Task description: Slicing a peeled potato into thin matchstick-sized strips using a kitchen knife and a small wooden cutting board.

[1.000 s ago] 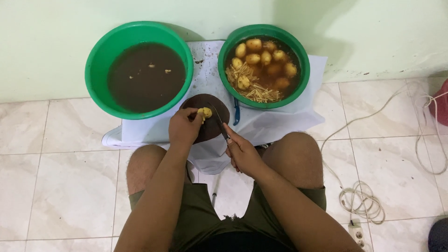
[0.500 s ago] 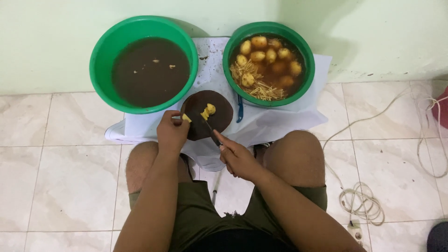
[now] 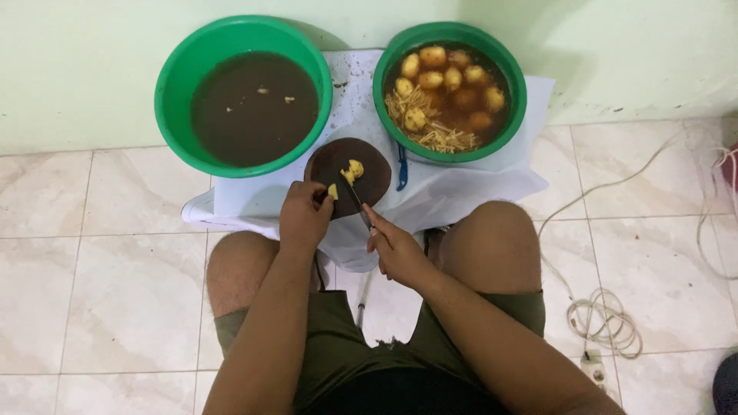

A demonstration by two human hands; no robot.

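Your round cutting board (image 3: 338, 157) is hemmed at 11 o'clock by one green basin (image 3: 173, 92) and at 1 o'clock by the other green basin (image 3: 513, 84); white sheet (image 3: 461, 188) at 3 o'clock lies open.

Left hand (image 3: 304, 217) covers most of the potato piece (image 3: 332, 191) it pinches; only a yellow tip shows. Knife (image 3: 357, 201) handle hidden inside right hand (image 3: 396, 250), blade too thin to tell edge contact w/ cutting board (image 3: 330, 163). White cable (image 3: 607, 327) & dark object at the lower right corner cut off by frame.
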